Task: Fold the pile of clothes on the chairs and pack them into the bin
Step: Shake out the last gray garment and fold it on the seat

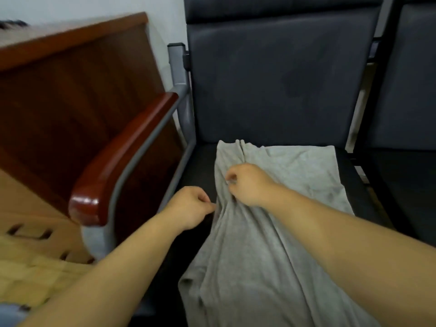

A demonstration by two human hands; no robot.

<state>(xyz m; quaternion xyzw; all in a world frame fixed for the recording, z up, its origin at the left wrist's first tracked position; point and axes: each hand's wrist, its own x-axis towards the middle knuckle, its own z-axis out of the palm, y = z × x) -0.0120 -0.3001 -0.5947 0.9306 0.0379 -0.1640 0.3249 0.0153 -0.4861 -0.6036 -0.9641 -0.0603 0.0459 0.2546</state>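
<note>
Single head-worn wide-angle view, facing forward and down, close over front edge of chair seat (200, 166); backrest (271, 79) fills top, both forearms entering from bottom.

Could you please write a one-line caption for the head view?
Left hand and right hand pinch a grey garment spread over a dark chair seat.

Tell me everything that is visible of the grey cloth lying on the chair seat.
The grey garment looks like thin, soft knit fabric, light grey and plain, with many long wrinkles. It lies lengthwise on the dark chair seat. Its far end is fairly flat near the backrest, and its near end runs out of the picture. A hemmed opening shows at its lower left. The left hand pinches its left edge, and the right hand grips a gathered fold beside it.
</note>
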